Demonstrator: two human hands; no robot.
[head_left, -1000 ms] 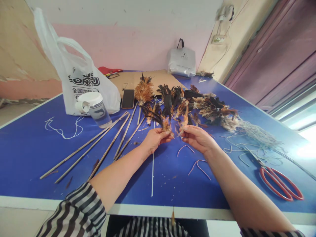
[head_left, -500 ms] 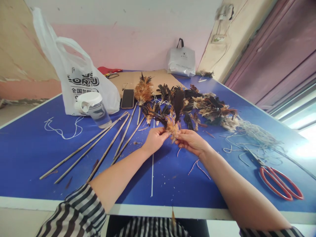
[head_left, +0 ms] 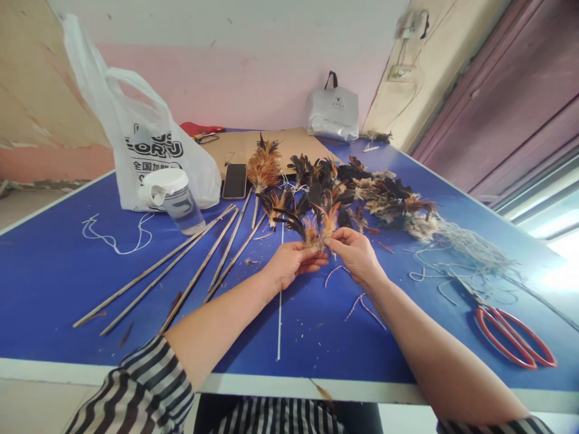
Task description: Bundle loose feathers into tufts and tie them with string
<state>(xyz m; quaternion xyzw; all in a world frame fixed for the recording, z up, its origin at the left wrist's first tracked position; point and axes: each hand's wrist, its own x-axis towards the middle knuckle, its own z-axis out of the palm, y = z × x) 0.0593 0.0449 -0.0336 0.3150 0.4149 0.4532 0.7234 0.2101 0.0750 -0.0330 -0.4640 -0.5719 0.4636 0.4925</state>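
Note:
Over the middle of the blue table [head_left: 244, 337], my left hand [head_left: 292, 263] pinches the base of some orange and black feathers [head_left: 310, 230] between thumb and fingers. Close beside it, my right hand [head_left: 351, 250] is closed on the lower end of an orange-tipped feather bunch [head_left: 329, 218]. The two bunches touch or nearly touch at their bases. Just beyond the hands, more dark feathers [head_left: 316, 172] lie in loose bunches. Below my right hand, a thin red-and-white string [head_left: 371, 310] rests on the table.
Several thin sticks [head_left: 199, 272] lie at left, near a cup [head_left: 181, 205], a white plastic bag [head_left: 158, 138] and a phone [head_left: 234, 181]. A feather pile [head_left: 398, 199], tangled pale string [head_left: 474, 244] and red-handled scissors [head_left: 513, 334] lie at right. A silver bag [head_left: 333, 114] stands behind.
My left hand has turned, so its fingers now show beneath the feathers. My right hand has shifted slightly right and up, and the orange-tipped bunch now stands more upright and apart.

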